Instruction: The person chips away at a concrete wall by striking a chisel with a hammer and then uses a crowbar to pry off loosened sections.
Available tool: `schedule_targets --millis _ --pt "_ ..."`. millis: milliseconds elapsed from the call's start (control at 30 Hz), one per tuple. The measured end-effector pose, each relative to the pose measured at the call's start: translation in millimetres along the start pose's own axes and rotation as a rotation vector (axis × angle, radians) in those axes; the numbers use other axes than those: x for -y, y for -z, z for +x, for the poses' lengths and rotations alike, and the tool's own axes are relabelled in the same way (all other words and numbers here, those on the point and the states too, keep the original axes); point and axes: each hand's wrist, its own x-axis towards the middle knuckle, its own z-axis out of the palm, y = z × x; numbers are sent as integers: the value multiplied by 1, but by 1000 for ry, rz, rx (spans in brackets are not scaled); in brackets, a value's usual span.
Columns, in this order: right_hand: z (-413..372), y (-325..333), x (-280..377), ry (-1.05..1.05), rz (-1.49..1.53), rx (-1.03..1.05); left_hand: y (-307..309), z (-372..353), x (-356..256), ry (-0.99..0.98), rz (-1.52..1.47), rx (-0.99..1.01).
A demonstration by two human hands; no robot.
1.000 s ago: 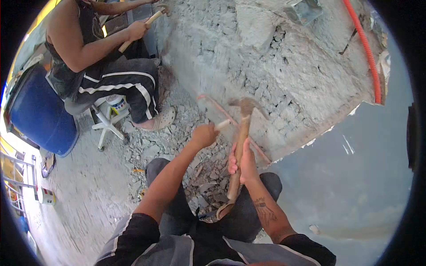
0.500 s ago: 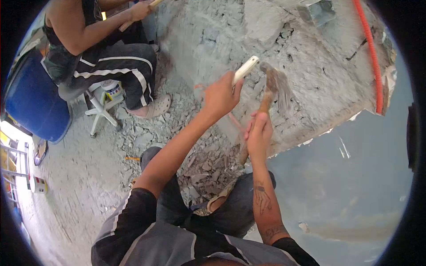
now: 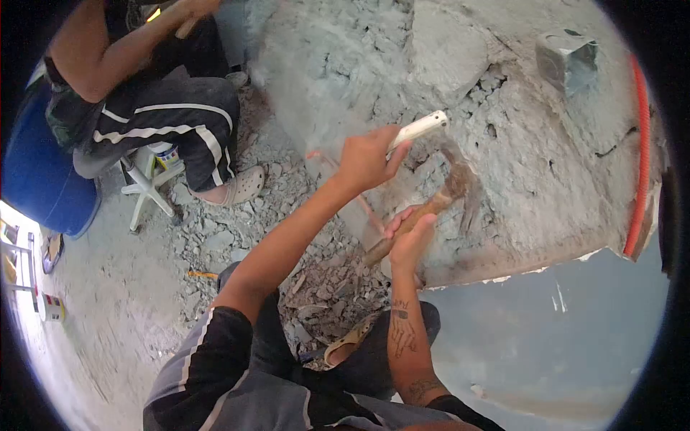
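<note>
My left hand (image 3: 368, 159) is closed around a white handle (image 3: 424, 128) with dark holes at its end; whatever blade it has is hidden. Lower and to the right, my right hand (image 3: 410, 237) grips the wooden shaft of a hammer (image 3: 440, 201), whose head is smeared by motion near the rough grey wall surface (image 3: 525, 165). A thin pinkish tube or cord (image 3: 368, 208) runs between my two hands.
A person (image 3: 172, 108) sits on a stool (image 3: 147, 188) at upper left, beside a blue barrel (image 3: 54, 169). Broken rubble (image 3: 323, 287) lies around my feet. An orange corrugated conduit (image 3: 640, 158) and a metal box (image 3: 568, 61) are at the right.
The view has shifted, with the wall surface appearing farther right and lower. The hammer has tilted more to the right. My left hand still holds the white handle, now turned flatter.
</note>
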Motion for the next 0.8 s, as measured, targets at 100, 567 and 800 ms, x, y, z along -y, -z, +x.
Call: schedule_targets --millis 100,567,800 --pt "3 0 7 51 -24 2 -3 12 -5 118 33 125" --pt "60 -17 33 163 -390 -45 -13 25 -3 96 -121 -68" --pt "61 -12 21 443 -134 -111 -9 23 -11 153 -82 -13"
